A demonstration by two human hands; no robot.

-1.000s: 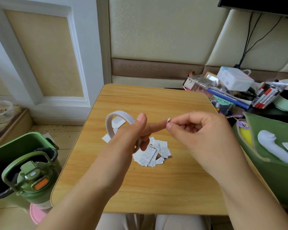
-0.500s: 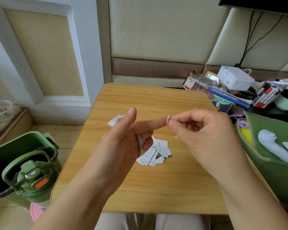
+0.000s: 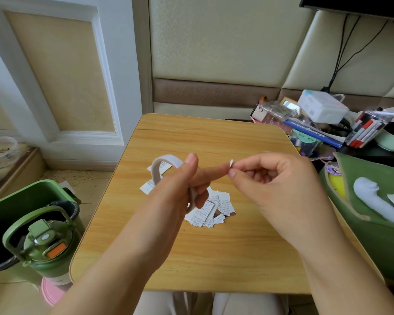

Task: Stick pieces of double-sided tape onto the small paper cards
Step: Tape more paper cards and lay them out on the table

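Tape bit (image 3: 231,164): tiny white scrap, pinched btwn right hand (image 3: 275,185) thumb + forefinger, at tip of left forefinger.

Left hand (image 3: 182,189) grips tape strip (image 3: 163,164), looped over thumb.

Cards (image 3: 210,211) heaped on table (image 3: 214,253), directly below hands; few more under loop.

Advice: hold scrap by edge only, pick one card, press flat, rub down w/ fingertip.

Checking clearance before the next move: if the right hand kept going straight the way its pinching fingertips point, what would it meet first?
The right hand, pinching a small white scrap, points toward the left hand. It would most likely meet that hand's extended index fingertip first, with the tape roll beyond. Depth is unclear from this single view.
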